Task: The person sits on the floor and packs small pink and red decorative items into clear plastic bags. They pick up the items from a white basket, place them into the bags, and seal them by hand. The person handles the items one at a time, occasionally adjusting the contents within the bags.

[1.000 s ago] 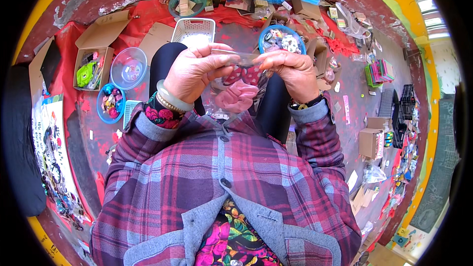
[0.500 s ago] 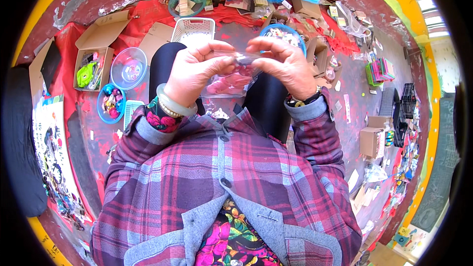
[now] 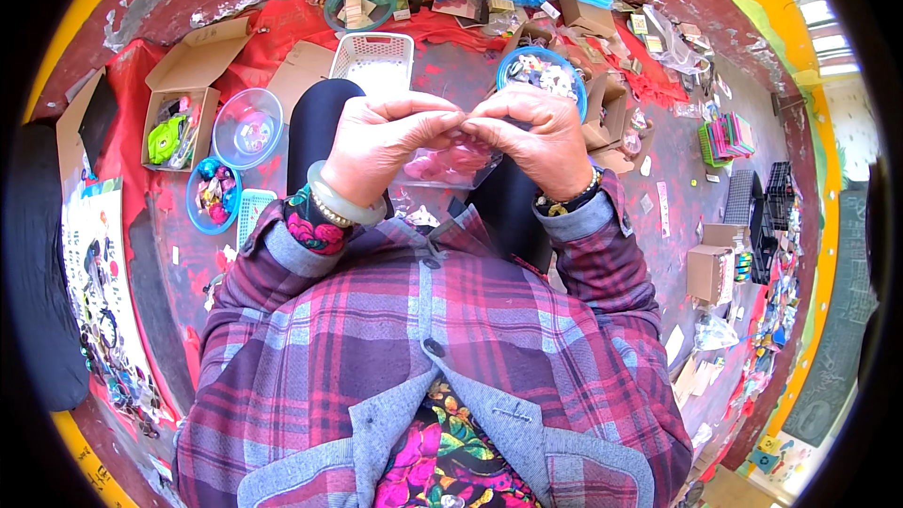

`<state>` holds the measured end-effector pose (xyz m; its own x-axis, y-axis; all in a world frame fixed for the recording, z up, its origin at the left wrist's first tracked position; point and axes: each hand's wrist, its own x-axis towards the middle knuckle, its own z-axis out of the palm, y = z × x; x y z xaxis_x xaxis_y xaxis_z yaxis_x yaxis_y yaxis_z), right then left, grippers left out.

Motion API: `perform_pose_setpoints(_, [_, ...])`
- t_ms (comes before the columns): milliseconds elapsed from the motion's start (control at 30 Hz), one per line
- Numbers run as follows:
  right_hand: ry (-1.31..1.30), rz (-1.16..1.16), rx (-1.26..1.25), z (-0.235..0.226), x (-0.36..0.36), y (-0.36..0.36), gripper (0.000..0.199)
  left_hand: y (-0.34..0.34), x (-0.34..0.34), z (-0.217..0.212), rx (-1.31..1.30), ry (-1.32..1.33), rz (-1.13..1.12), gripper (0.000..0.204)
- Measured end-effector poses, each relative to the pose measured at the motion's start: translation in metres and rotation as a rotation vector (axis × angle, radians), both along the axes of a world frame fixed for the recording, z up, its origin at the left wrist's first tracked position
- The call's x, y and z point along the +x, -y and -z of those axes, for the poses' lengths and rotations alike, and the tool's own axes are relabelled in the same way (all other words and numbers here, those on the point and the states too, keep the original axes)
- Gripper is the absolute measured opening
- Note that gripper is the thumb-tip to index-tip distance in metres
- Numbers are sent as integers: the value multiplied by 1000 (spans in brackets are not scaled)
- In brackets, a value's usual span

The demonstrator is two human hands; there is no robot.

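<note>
The left hand [image 3: 381, 146] and the right hand [image 3: 531, 136] are held together above the lap, fingertips meeting, and the top edge of a clear plastic bag [image 3: 447, 165] is pinched between them; both hands are closed on that edge. Pink pieces are seen inside the bag, which hangs just below the fingers, between the knees. A pale green bangle [image 3: 343, 212] is worn on the left wrist and a beaded bracelet [image 3: 569, 199] on the right. Beyond the hands, on the floor, a white plastic basket [image 3: 374, 58] is set, its contents hidden by the glare. To its right a blue round bowl [image 3: 544, 71] filled with small mixed trinkets is seen just behind the right hand. To the left, a clear round bowl [image 3: 246, 127] with a few pink pieces is placed beside a cardboard box [image 3: 174, 122] holding bright green items, and a smaller blue bowl [image 3: 212, 193] of colourful bits lies nearer the left elbow.
</note>
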<state>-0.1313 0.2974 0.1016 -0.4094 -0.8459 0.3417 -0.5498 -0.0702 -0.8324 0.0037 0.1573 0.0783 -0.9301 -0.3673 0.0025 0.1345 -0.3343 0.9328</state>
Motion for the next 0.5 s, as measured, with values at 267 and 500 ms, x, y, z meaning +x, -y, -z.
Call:
perform_pose_setpoints(267, [136,23,18,-8,-10,-14,9,12,5,-16,79,86,23,19])
perform_pose_setpoints(500, [248,38,57,-4,-12,-18,12,25,2,-6,41,152,95,26])
